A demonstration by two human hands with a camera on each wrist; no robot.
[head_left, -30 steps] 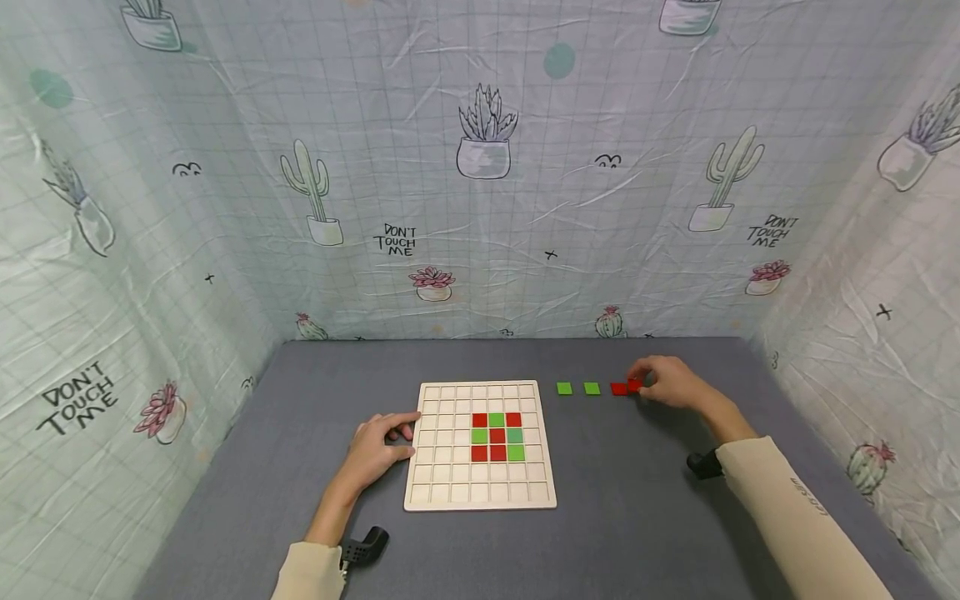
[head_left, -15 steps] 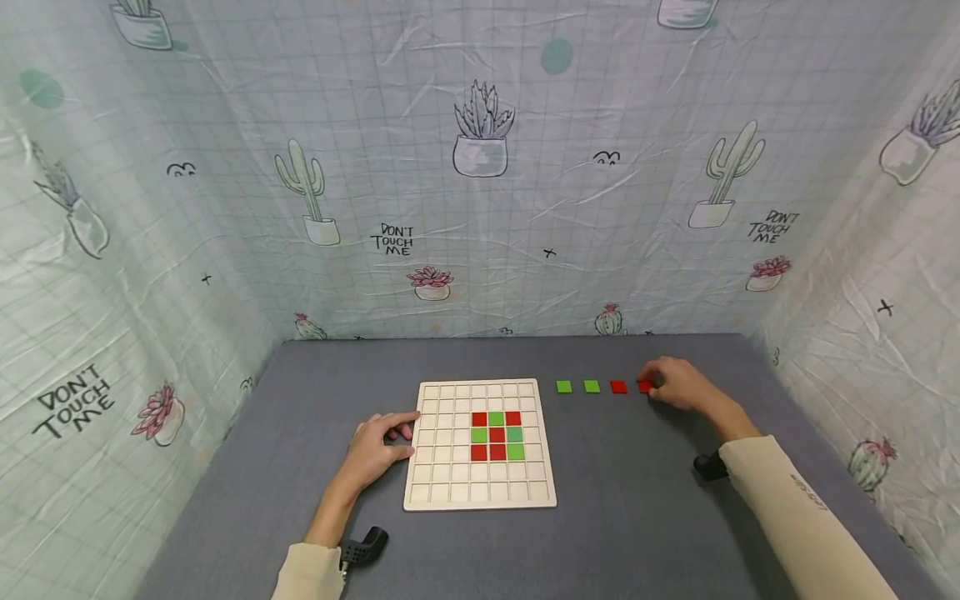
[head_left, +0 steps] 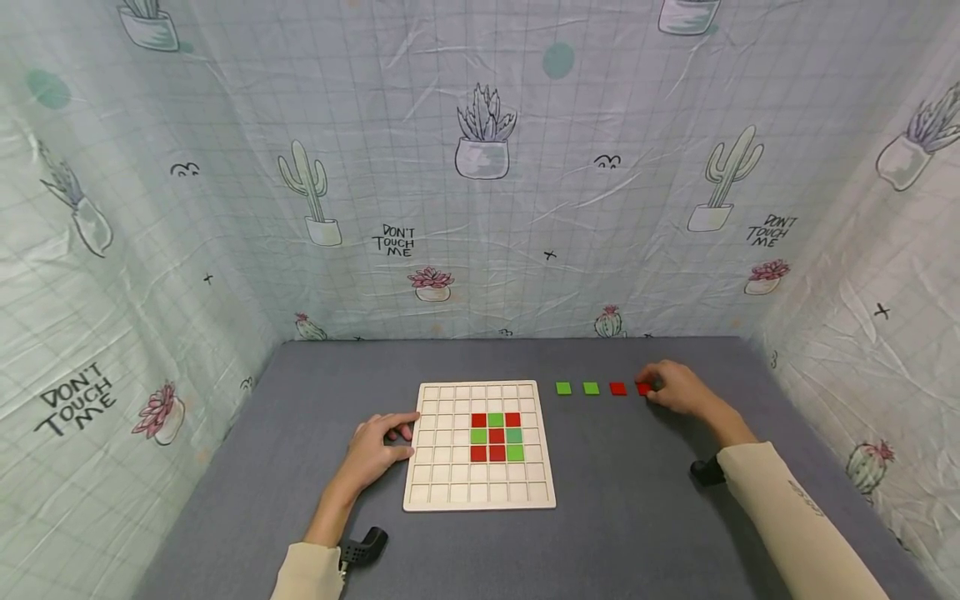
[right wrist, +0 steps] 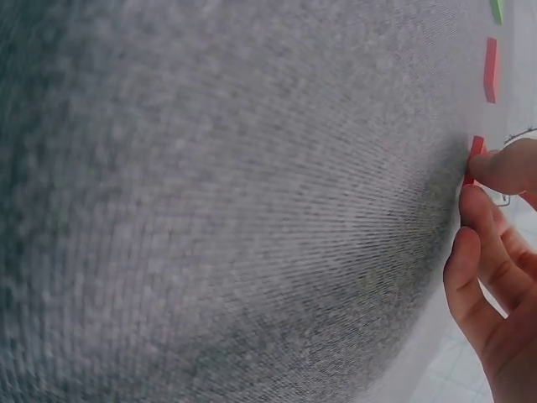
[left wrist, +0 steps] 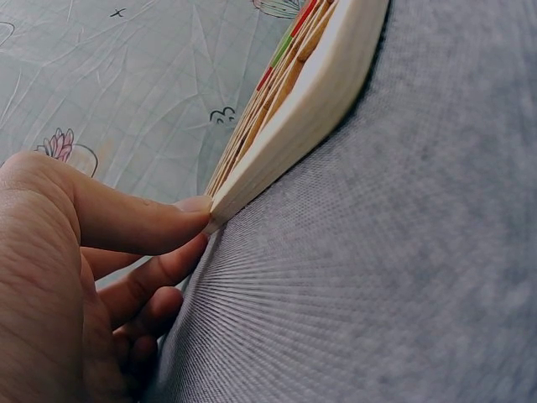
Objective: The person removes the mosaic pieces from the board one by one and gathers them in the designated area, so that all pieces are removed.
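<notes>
A square wooden grid board [head_left: 442,493] lies on the grey table, with red and green tiles [head_left: 497,436] filling a three-by-three block of its cells. At the board's left edge, my left hand [head_left: 372,450] touches the rim with thumb and index finger; in the left wrist view the thumb [left wrist: 143,220] presses the board's edge [left wrist: 302,109] and other fingers curl below. My right hand [head_left: 678,388] pinches a red tile [head_left: 642,389] low at the table, right end of a row. The right wrist view shows fingertips on that red tile [right wrist: 476,151], partly covering it.
Left of the pinched tile, the row holds another red tile [head_left: 618,389] and two green tiles, one nearer [head_left: 591,388] and one closest to the board [head_left: 563,388]. A patterned cloth [head_left: 480,275] hangs behind the table and along both sides.
My right hand has shifted slightly right with the red tile, leaving a gap between it and the other red tile. My left hand and the board have stayed put.
</notes>
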